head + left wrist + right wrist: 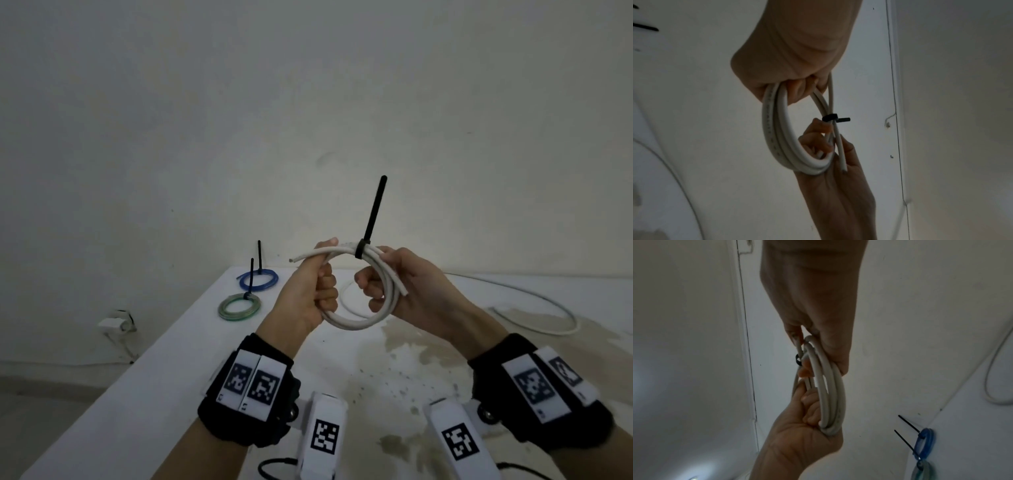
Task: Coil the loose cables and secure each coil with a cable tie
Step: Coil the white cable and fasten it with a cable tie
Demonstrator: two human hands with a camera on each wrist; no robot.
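Note:
I hold a white cable coil [356, 322] up above the table. My left hand [317, 286] grips its left side with the fingers curled round the strands. My right hand [382, 275] grips the right side, where one cut end sticks out. A black cable tie [360, 250] is cinched round the top of the coil between my hands, and its long tail points up. The left wrist view shows the coil [777, 129], the tie [830, 117] and the right hand's fingers [824, 144] through the loop. The right wrist view shows the coil [830, 386] and the tie [798, 361].
A tied blue coil [258, 279] and a tied green coil [238, 306] lie at the far left of the white stained table [171, 377], their tie tails upright. A loose white cable [534, 301] curves across the far right. A wall socket [116, 323] sits left of the table.

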